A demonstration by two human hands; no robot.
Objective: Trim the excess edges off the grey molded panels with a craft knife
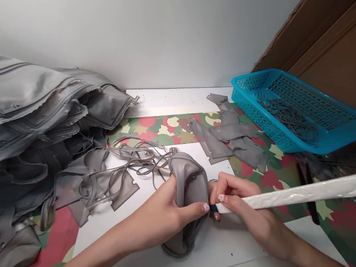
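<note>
My left hand (172, 213) grips a folded piece of grey rubber sheet (190, 173), its thumb pressed on the near side and the sheet curling over the fingers. Between the fingers of my right hand (242, 199) is a long tool with a white wrapped handle (317, 191), which sticks out to the right. The tool's dark tip end meets the rubber by my left thumb; the tip itself is hidden. Thin grey rubber strips (136, 163) lie tangled just beyond my left hand.
A tall stack of grey rubber sheets (29, 100) fills the left. Cut grey pieces (212, 144) lie on the patterned table cover. At right stands a blue basket (327, 144) holding thin grey strips, beside a cardboard box (335, 29). A dark slim tool (310, 203) lies near my right hand.
</note>
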